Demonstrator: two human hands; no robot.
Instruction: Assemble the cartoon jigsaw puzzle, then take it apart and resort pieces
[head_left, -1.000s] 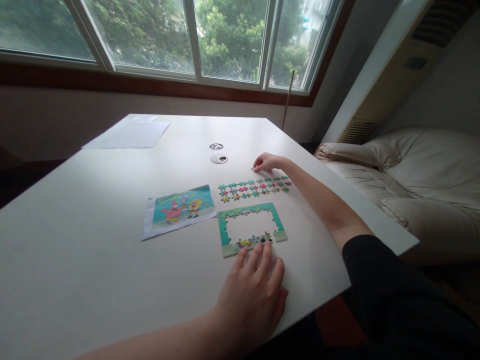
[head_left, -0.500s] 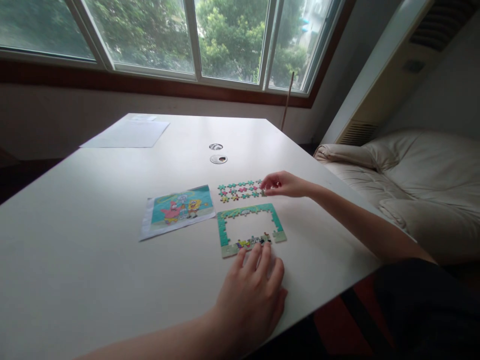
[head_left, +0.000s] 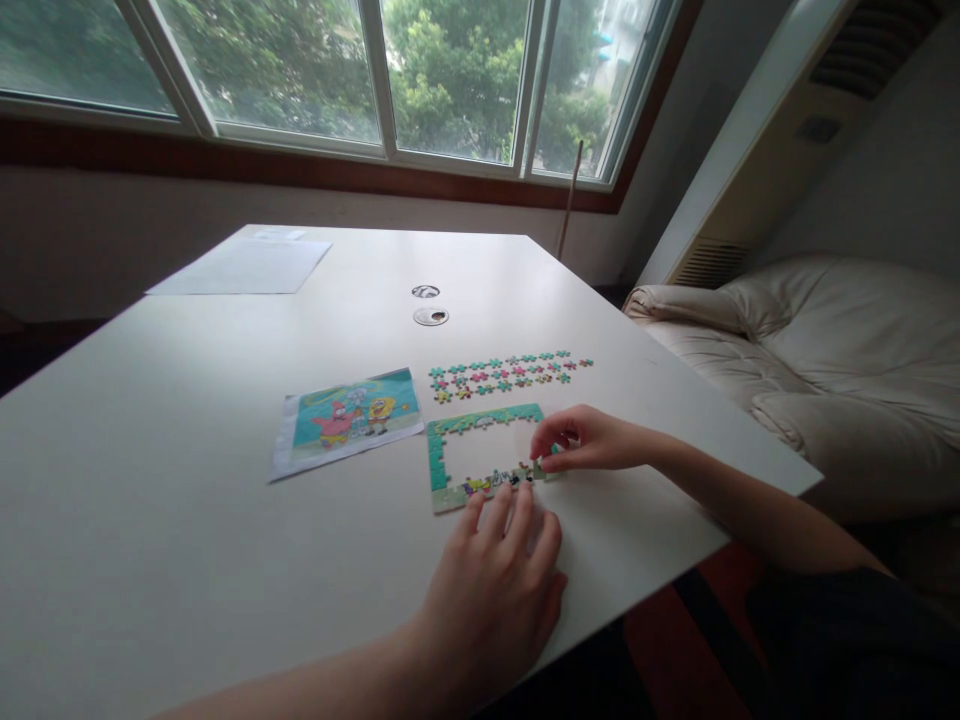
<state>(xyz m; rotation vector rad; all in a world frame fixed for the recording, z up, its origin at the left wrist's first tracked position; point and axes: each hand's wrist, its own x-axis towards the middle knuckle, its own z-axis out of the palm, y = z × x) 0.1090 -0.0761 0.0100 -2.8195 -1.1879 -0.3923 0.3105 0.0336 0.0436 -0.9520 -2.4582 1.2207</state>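
The frame (head_left: 436,462) of the puzzle is lying flat near the table's (head_left: 187,520) near right edge, face up. Its long axis is running left to right across the view, almost parallel to that table edge. Its top border is pointing toward the window (head_left: 450,70) and its bottom border toward the person. The middle is empty; only the border and a few coloured bits along the bottom are filled in.

The right hand (head_left: 589,442) is hovering over the lower right corner of the frame, thumb and forefinger drawn together in a pinch. Whether a piece is sitting between them I cannot tell, as it is too small to see. The left hand (head_left: 499,590) is lying open and flat on the table, and its fingertips (head_left: 517,500) are touching the frame's bottom border, holding nothing.

As I judge it, a piece is being fitted into the bottom row at the right. The next move is calling for the tabs to be lined up and for a light press straight down, while the left hand is steadying the frame so that it is not sliding.

Just beyond the frame the loose pieces (head_left: 510,372) are lying in neat rows. Just to its left the picture (head_left: 349,420) is lying, a little skewed. Far off a paper (head_left: 240,268) is lying on the table's back left corner, and a cushion (head_left: 825,340) is lying to the right of the table.
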